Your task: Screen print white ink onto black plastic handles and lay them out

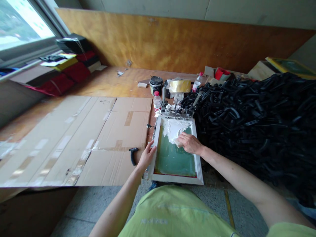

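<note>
A screen printing frame point(199, 168) with a white border and green mesh lies in front of me. White paste point(170, 126) is spread over the upper part of the mesh. My right hand point(190, 143) is closed at the paste's lower edge, around a white, paste-smeared piece whose kind I cannot make out. At the frame's left edge, my left hand point(148, 154) grips the border with fingers and thumb. Paste-spattered metal clamps point(176, 112) stand at the far end of the frame. A curved black handle point(133, 155) lies on cardboard beside my left hand.
Flattened cardboard point(108, 131) covers the left of the table. A big heap of black handles point(251, 121) rises close on the right. Beyond the frame stand a bottle point(157, 102), a black tub point(156, 86), a tape roll point(180, 86) and another bottle point(197, 82).
</note>
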Demonstrator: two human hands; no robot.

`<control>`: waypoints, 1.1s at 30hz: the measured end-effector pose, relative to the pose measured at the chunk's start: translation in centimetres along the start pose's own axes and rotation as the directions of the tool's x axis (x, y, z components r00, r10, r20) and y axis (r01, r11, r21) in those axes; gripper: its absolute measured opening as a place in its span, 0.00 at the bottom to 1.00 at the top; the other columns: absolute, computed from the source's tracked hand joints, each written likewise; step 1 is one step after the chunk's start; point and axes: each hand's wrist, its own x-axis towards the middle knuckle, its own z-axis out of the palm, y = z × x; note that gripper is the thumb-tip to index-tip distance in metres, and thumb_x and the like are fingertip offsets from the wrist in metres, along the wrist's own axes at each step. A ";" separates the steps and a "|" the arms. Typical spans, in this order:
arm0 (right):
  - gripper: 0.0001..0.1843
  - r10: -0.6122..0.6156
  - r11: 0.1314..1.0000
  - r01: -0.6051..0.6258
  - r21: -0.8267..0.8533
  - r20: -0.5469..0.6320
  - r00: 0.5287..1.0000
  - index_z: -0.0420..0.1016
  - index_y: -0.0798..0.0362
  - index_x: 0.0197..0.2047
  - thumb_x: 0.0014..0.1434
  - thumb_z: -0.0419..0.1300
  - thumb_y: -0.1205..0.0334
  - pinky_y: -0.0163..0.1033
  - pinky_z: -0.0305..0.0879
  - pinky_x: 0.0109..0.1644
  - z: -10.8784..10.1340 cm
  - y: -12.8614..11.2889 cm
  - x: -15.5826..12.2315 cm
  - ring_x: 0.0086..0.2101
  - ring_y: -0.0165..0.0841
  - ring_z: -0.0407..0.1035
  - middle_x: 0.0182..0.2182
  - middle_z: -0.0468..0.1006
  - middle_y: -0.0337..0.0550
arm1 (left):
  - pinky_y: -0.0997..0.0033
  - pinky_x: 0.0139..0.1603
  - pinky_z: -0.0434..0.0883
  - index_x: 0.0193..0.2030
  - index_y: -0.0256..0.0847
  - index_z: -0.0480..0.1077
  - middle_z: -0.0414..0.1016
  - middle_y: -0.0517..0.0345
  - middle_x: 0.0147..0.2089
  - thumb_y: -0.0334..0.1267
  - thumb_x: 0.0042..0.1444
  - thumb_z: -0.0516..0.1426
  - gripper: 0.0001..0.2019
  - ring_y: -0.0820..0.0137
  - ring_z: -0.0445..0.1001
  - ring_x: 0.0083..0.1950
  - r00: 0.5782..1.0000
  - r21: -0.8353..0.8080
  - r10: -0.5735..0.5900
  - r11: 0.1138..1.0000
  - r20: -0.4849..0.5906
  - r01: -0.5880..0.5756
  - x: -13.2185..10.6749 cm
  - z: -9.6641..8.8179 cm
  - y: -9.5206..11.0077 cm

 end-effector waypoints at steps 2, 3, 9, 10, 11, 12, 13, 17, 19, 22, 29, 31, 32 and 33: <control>0.08 0.015 0.999 -0.015 0.037 -0.004 1.000 0.72 0.52 0.33 0.54 0.56 0.74 0.38 0.61 0.40 -0.6 0.7 0.4 0.38 0.36 0.66 0.32 0.74 0.43 | 0.69 0.38 0.71 0.65 0.42 0.62 0.78 0.54 0.39 0.57 0.53 0.58 0.36 0.65 0.76 0.39 1.000 -0.008 -0.004 1.000 -0.010 0.004 -0.1 0.1 0.2; 0.07 0.057 0.998 -0.055 0.039 -0.031 0.998 0.72 0.52 0.32 0.55 0.56 0.73 0.38 0.61 0.39 -0.6 1.0 0.7 0.38 0.36 0.66 0.32 0.74 0.43 | 0.70 0.37 0.71 0.65 0.41 0.62 0.78 0.55 0.39 0.57 0.53 0.58 0.36 0.65 0.76 0.38 1.000 -0.012 -0.008 1.000 -0.014 0.008 -0.2 0.1 0.3; 0.11 0.063 0.998 -0.061 0.021 -0.151 0.986 0.74 0.55 0.36 0.55 0.54 0.76 0.40 0.63 0.44 1.6 -0.1 0.2 0.42 0.39 0.65 0.35 0.74 0.48 | 0.72 0.32 0.69 0.64 0.40 0.62 0.77 0.57 0.34 0.58 0.50 0.60 0.38 0.68 0.74 0.32 0.999 -0.036 -0.045 0.998 -0.021 0.045 -0.5 0.4 1.4; 0.10 0.050 0.998 -0.044 0.048 -0.143 0.988 0.75 0.54 0.37 0.56 0.54 0.75 0.40 0.63 0.44 1.7 -0.2 0.1 0.42 0.38 0.66 0.35 0.75 0.47 | 0.72 0.31 0.69 0.64 0.39 0.62 0.77 0.57 0.33 0.58 0.50 0.60 0.38 0.68 0.74 0.31 0.999 -0.038 -0.048 0.998 -0.022 0.047 -0.6 0.4 1.6; 0.09 0.063 0.996 -0.053 0.078 -0.143 0.988 0.75 0.54 0.38 0.57 0.56 0.73 0.39 0.63 0.44 1.5 -0.1 0.3 0.41 0.38 0.67 0.35 0.75 0.46 | 0.72 0.31 0.69 0.64 0.39 0.62 0.77 0.57 0.34 0.58 0.50 0.60 0.38 0.69 0.74 0.31 0.999 -0.038 -0.050 0.998 -0.022 0.049 -0.7 0.4 1.9; 0.07 0.099 0.991 -0.084 0.103 -0.151 0.984 0.75 0.53 0.39 0.58 0.57 0.70 0.39 0.64 0.44 1.1 0.2 0.8 0.40 0.37 0.68 0.35 0.76 0.45 | 0.73 0.30 0.69 0.64 0.39 0.62 0.77 0.57 0.34 0.58 0.50 0.60 0.38 0.69 0.74 0.31 0.998 -0.040 -0.053 0.998 -0.024 0.052 -0.9 0.4 2.4; 0.08 0.155 0.983 -0.135 0.122 -0.164 0.974 0.76 0.52 0.42 0.59 0.59 0.67 0.38 0.64 0.44 0.5 0.6 1.6 0.40 0.37 0.69 0.36 0.77 0.44 | 0.73 0.30 0.69 0.64 0.38 0.62 0.77 0.56 0.34 0.57 0.50 0.61 0.39 0.69 0.74 0.31 0.998 -0.042 -0.056 0.998 -0.027 0.055 -1.2 0.4 2.9; 0.29 0.414 0.910 -0.399 0.115 -0.185 0.891 0.67 0.43 0.61 0.56 0.65 0.61 0.38 0.65 0.41 -3.4 4.1 5.3 0.39 0.37 0.73 0.42 0.79 0.42 | 0.75 0.28 0.68 0.64 0.40 0.63 0.76 0.58 0.32 0.57 0.50 0.61 0.38 0.71 0.72 0.29 0.999 -0.065 -0.050 0.997 -0.008 0.049 -2.5 -0.1 6.5; 0.32 0.521 0.854 -0.506 0.123 -0.221 0.825 0.65 0.41 0.63 0.56 0.65 0.60 0.38 0.66 0.40 -5.4 6.5 5.3 0.37 0.36 0.74 0.40 0.81 0.41 | 0.76 0.27 0.67 0.60 0.41 0.68 0.76 0.58 0.33 0.60 0.54 0.57 0.33 0.72 0.72 0.29 0.999 -0.068 -0.022 0.997 -0.023 0.020 -3.0 -0.3 9.0; 0.19 0.688 0.721 -0.656 0.225 -0.351 0.636 0.72 0.51 0.56 0.62 0.59 0.61 0.35 0.67 0.39 -6.9 9.7 1.9 0.34 0.33 0.75 0.34 0.82 0.42 | 0.75 0.28 0.67 0.52 0.40 0.73 0.77 0.56 0.36 0.64 0.56 0.51 0.30 0.72 0.72 0.30 0.996 -0.113 0.063 0.991 -0.059 -0.069 -2.6 0.1 12.9; 0.17 0.652 0.756 -0.609 0.239 -0.188 0.735 0.77 0.58 0.47 0.54 0.65 0.62 0.33 0.70 0.38 0.5 6.4 -3.9 0.34 0.29 0.72 0.34 0.80 0.40 | 0.75 0.32 0.71 0.55 0.42 0.67 0.77 0.54 0.42 0.55 0.57 0.55 0.25 0.69 0.76 0.39 0.947 -0.354 0.269 0.881 -0.175 -0.315 1.2 2.7 18.0; 0.18 0.547 0.832 -0.520 0.195 -0.126 0.828 0.78 0.50 0.46 0.50 0.70 0.63 0.37 0.68 0.46 2.5 4.0 -3.1 0.40 0.33 0.72 0.37 0.79 0.40 | 0.76 0.30 0.71 0.55 0.43 0.66 0.77 0.54 0.41 0.56 0.57 0.55 0.25 0.71 0.76 0.37 0.954 -0.401 0.220 0.870 -0.204 -0.287 1.0 3.7 16.4; 0.16 0.516 0.852 -0.495 0.171 -0.117 0.848 0.79 0.48 0.44 0.51 0.69 0.64 0.40 0.67 0.49 3.1 2.7 -2.7 0.42 0.35 0.71 0.38 0.79 0.41 | 0.76 0.29 0.71 0.55 0.42 0.66 0.77 0.53 0.41 0.56 0.57 0.55 0.25 0.71 0.76 0.36 0.971 -0.416 0.164 0.882 -0.173 -0.223 0.5 4.4 15.1; 0.12 0.507 0.859 -0.488 0.153 -0.132 0.852 0.79 0.48 0.43 0.53 0.68 0.63 0.42 0.65 0.50 3.4 1.4 -2.3 0.43 0.36 0.70 0.38 0.77 0.42 | 0.76 0.28 0.71 0.55 0.41 0.66 0.78 0.52 0.41 0.57 0.57 0.56 0.26 0.71 0.77 0.35 0.991 -0.420 0.080 0.900 -0.104 -0.117 -0.2 5.1 13.6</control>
